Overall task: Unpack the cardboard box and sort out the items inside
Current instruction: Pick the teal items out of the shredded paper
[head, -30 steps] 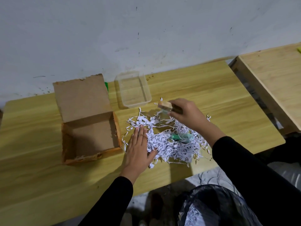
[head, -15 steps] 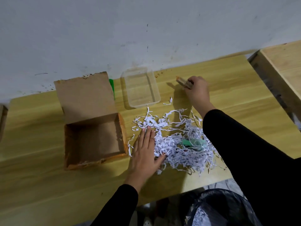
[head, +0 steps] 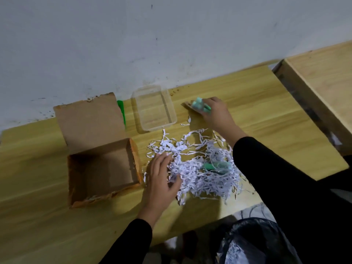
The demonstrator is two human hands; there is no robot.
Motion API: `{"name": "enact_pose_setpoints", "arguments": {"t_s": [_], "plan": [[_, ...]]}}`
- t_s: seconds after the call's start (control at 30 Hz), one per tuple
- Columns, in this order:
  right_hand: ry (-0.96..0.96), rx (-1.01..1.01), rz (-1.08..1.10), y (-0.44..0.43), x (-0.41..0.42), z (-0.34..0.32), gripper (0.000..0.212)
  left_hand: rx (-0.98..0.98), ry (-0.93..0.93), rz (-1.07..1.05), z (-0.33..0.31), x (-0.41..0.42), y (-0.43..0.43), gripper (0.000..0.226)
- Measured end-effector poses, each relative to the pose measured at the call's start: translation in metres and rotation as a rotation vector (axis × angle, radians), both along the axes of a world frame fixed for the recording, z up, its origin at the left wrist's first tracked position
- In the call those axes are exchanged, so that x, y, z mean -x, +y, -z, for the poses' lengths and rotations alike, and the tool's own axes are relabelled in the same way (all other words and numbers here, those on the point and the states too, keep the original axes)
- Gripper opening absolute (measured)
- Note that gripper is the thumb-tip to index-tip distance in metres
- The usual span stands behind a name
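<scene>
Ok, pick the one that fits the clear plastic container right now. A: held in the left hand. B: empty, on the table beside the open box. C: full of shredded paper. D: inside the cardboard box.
B: the clear plastic container sits empty on the table, right of the cardboard box.

Wooden table (head: 247, 103) with pale yellow grain, running from lower left to right of centre. Grey-white wall (head: 133, 40) across the upper frame, scuffed and speckled with dark marks near the table's far edge. Second wooden surface (head: 323, 77) at the upper right, set apart from the table by a dark gap. Dark netted bag or bin (head: 253, 242) at the lower right, below the table's near edge, with pale contents that cannot be made out. Floor (head: 171, 250) at bottom centre, dim and indistinct
</scene>
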State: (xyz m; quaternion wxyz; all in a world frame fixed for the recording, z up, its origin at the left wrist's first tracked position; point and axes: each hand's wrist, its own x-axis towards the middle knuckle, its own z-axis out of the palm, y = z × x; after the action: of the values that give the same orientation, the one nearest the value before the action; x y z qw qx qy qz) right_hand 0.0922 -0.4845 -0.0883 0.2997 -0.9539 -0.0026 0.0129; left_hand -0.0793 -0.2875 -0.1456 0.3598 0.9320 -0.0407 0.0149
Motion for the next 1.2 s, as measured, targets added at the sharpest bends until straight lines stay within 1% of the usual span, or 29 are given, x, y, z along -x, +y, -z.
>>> {"name": "enact_pose_setpoints", "arguments": {"t_s": [0.07, 0.13, 0.17, 0.23, 0.33, 0.4, 0.47, 0.57, 0.7, 0.83, 0.97, 1.2], "plan": [[-0.046, -0.081, -0.014, -0.005, 0.033, -0.01, 0.034, 0.057, -0.098, -0.006, -0.011, -0.003, -0.008, 0.054], [-0.024, -0.123, -0.093, -0.008, 0.077, -0.011, 0.032, 0.036, -0.126, 0.138, -0.023, -0.005, -0.021, 0.056], [-0.014, -0.125, -0.143, -0.011, 0.103, -0.008, 0.032, -0.001, -0.108, 0.239, -0.026, -0.005, -0.028, 0.059], [-0.019, -0.077, -0.233, -0.021, 0.15, 0.004, 0.034, -0.14, -0.042, 0.395, -0.019, -0.002, -0.036, 0.063], [-0.049, 0.056, -0.341, -0.044, 0.196, 0.029, 0.044, -0.353, 0.011, 0.433, 0.0, 0.004, -0.03, 0.071], [-0.049, 0.052, -0.299, -0.056, 0.212, 0.037, 0.051, -0.407, 0.03, 0.418, 0.005, 0.007, -0.023, 0.079], [-0.037, 0.024, -0.173, -0.063, 0.219, 0.04, 0.059, -0.457, 0.024, 0.416, 0.005, 0.008, -0.018, 0.083], [0.035, -0.026, -0.029, -0.067, 0.221, 0.043, 0.068, -0.491, 0.01, 0.398, 0.002, 0.008, -0.017, 0.08], [-0.014, -0.055, 0.055, -0.065, 0.224, 0.043, 0.065, -0.529, 0.045, 0.373, 0.001, 0.01, -0.017, 0.082], [0.055, -0.08, 0.173, -0.076, 0.235, 0.048, 0.056, -0.534, 0.071, 0.348, 0.001, 0.011, -0.019, 0.088], [0.005, -0.025, 0.206, -0.075, 0.227, 0.047, 0.05, -0.541, 0.08, 0.334, -0.002, 0.009, -0.021, 0.089], [-0.015, -0.097, 0.129, -0.035, 0.18, 0.041, 0.048, -0.508, 0.05, 0.36, -0.001, 0.01, -0.02, 0.081]]}}
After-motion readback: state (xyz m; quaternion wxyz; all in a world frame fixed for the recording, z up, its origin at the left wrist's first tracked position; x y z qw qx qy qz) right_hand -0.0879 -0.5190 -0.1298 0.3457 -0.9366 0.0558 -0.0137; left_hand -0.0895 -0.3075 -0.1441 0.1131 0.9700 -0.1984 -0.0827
